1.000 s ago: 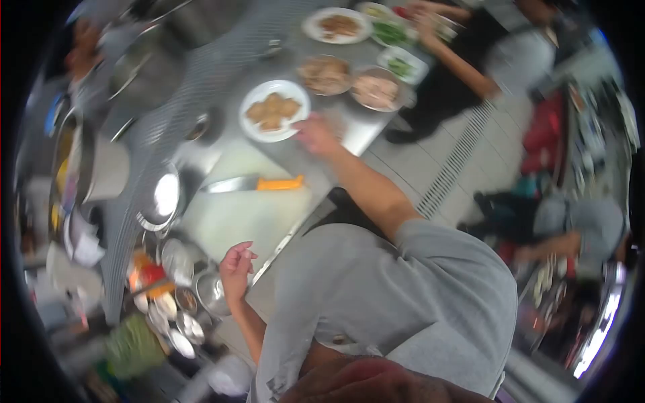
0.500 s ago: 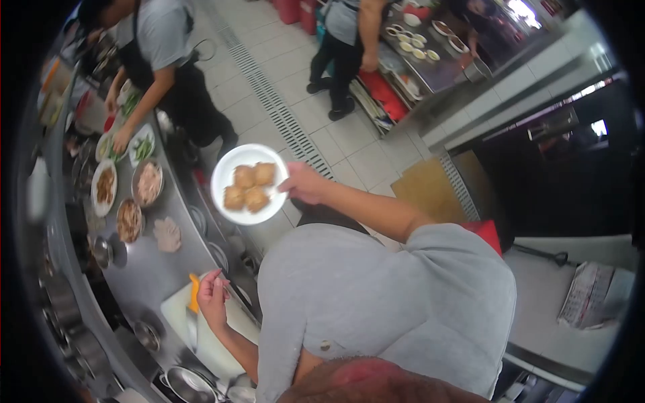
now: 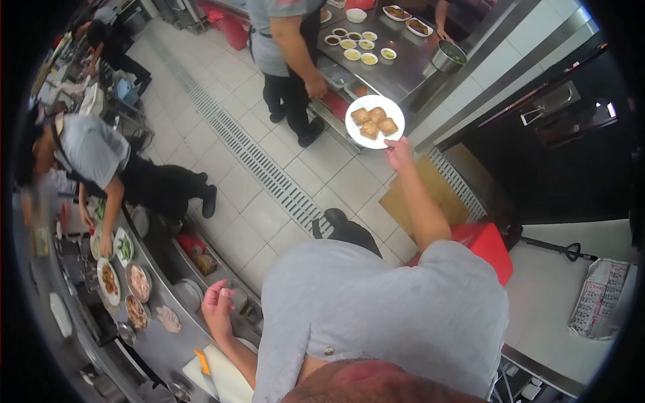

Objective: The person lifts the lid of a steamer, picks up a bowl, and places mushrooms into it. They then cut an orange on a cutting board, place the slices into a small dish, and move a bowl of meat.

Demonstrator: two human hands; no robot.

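Observation:
My right hand [image 3: 399,153] grips the edge of a white round plate [image 3: 396,111] and holds it out at arm's length, roughly level. Several golden-brown square pastries [image 3: 369,129] lie in the middle of the plate. My left hand [image 3: 218,307] is raised beside the steel counter with loosely bent, parted fingers and nothing visible in it. Below that hand, a knife with a yellow handle [image 3: 203,363] rests on a white cutting board [image 3: 232,377]. A pale piece of food, perhaps meat [image 3: 168,319], lies on the counter farther along.
Bowls and oval plates of food [image 3: 108,282] line the left counter, where a co-worker [image 3: 94,154] bends over. Another person [image 3: 289,60] stands by a steel table [image 3: 403,60] with small sauce dishes [image 3: 366,44] and a metal pot [image 3: 449,58]. A floor drain [image 3: 242,144] crosses the tiles.
My right hand has carried the plate of pastries away from the left counter, rightward toward the steel table. The view has turned right. My left hand's fingers have loosened.

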